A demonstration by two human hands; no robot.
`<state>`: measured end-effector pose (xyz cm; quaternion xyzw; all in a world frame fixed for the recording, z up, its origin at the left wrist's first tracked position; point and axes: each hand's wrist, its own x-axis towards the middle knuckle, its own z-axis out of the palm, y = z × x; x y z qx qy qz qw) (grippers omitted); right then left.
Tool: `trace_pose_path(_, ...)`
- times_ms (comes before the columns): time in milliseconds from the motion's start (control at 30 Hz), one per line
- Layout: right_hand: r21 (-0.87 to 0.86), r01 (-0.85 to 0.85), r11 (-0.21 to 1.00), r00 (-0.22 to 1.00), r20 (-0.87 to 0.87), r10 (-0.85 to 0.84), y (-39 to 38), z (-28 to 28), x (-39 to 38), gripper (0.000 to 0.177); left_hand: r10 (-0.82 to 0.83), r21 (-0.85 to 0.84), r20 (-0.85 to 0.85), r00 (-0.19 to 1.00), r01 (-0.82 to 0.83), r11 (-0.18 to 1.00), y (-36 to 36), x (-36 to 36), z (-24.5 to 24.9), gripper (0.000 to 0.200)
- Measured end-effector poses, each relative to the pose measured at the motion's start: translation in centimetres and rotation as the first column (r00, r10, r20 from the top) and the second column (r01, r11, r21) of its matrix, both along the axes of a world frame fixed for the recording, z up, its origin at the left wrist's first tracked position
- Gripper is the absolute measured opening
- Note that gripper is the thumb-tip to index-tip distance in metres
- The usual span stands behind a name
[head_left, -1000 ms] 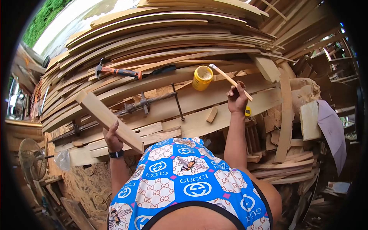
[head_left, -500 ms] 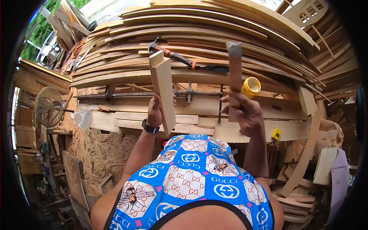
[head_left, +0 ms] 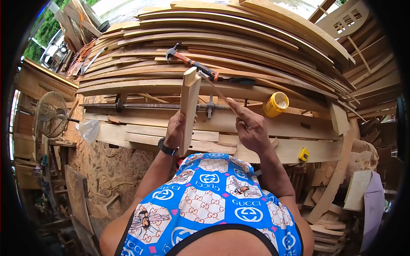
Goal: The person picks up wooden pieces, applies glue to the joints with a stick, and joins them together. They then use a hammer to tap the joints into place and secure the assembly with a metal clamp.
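Note:
My left hand (head_left: 174,130) is wrapped round an upright pale wooden piece (head_left: 188,109) with a step cut into its top end. In my right hand (head_left: 251,128) is a thin flat wooden stick (head_left: 220,91), now seen nearly edge-on. Its whitish tip is at the stepped end of the wooden piece; whether they touch is hard to tell. Right of that hand stands an open yellow tub (head_left: 273,106) with pale stuff inside. Behind the wooden piece lies a claw hammer (head_left: 192,62) with an orange and black handle.
A long bar clamp (head_left: 149,106) lies across the boards before me. Stacked planks (head_left: 239,36) fill the far side. A yellow tape measure (head_left: 303,154) sits at right, a plastic bag (head_left: 89,130) and a fan (head_left: 51,114) at left.
My right hand has moved left and turned the stick, bringing its tip from above the tub side to the top of the wooden piece. The left hand still holds that piece.

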<state>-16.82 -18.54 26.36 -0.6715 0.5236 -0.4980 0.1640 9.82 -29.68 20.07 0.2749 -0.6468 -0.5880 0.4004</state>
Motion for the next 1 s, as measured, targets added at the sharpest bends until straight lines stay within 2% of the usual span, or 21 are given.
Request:
trace_pose_path(67, -0.002, 0.009, 1.000, 1.000, 0.012, -0.009, 0.1, 0.2, 0.5, 0.075, 0.005, 0.007, -0.002, 1.000, -0.005, 1.000, 0.1, -0.2, -0.1, 0.081)
trace_pose_path(200, -0.072, 0.054, 0.996, 0.997, -0.050, -0.058, -0.1, -0.2, 0.9, 0.074, 0.005, 0.009, 0.023, 1.000, -0.005, 1.000, -0.2, -0.2, -0.7, 0.082)
trace_pose_path(267, -0.204, 0.101, 0.974, 0.970, -0.196, -0.142, -0.1, -0.4, 0.7, 0.074, -0.001, 0.018, 0.021, 1.000, 0.001, 1.000, -0.3, -0.2, -0.7, 0.082)
trace_pose_path(400, -0.168, 0.110, 0.980, 0.938, -0.309, -0.159, 1.4, 1.3, -0.7, 0.074, 0.039, -0.045, 0.080, 0.996, -0.035, 0.998, 0.2, -0.3, 0.7, 0.078)
trace_pose_path(467, -0.064, 0.062, 0.996, 0.929, -0.361, -0.081, 2.4, 3.1, -1.8, 0.067, 0.058, -0.066, 0.101, 0.993, -0.052, 0.996, 0.3, -0.2, 1.0, 0.078)
trace_pose_path(500, -0.079, 0.019, 0.997, 0.948, -0.315, -0.043, 2.6, 3.6, -2.4, 0.065, 0.072, -0.094, 0.112, 0.991, -0.062, 0.994, 0.2, -0.1, 1.0, 0.081)
trace_pose_path(533, -0.046, -0.077, 0.996, 0.987, -0.148, 0.070, 2.7, 3.1, -3.3, 0.066, 0.086, -0.121, 0.122, 0.989, -0.071, 0.990, 0.1, 0.1, 0.9, 0.084)
trace_pose_path(600, 0.039, -0.077, 0.996, 0.996, 0.042, 0.075, 3.1, 2.5, -3.7, 0.058, 0.070, -0.084, 0.149, 0.986, -0.058, 0.995, -0.1, 0.6, 0.3, 0.084)
trace_pose_path(733, 0.122, 0.037, 0.992, 0.999, -0.023, -0.034, 2.2, 1.8, -3.6, 0.049, 0.035, -0.074, 0.109, 0.993, -0.027, 0.997, 0.1, 0.5, 0.6, 0.084)
trace_pose_path(1000, 0.150, 0.030, 0.988, 0.996, -0.091, -0.016, 1.6, 2.0, -3.7, 0.047, 0.016, -0.069, 0.125, 0.992, -0.007, 0.998, 0.3, 0.5, 0.7, 0.084)
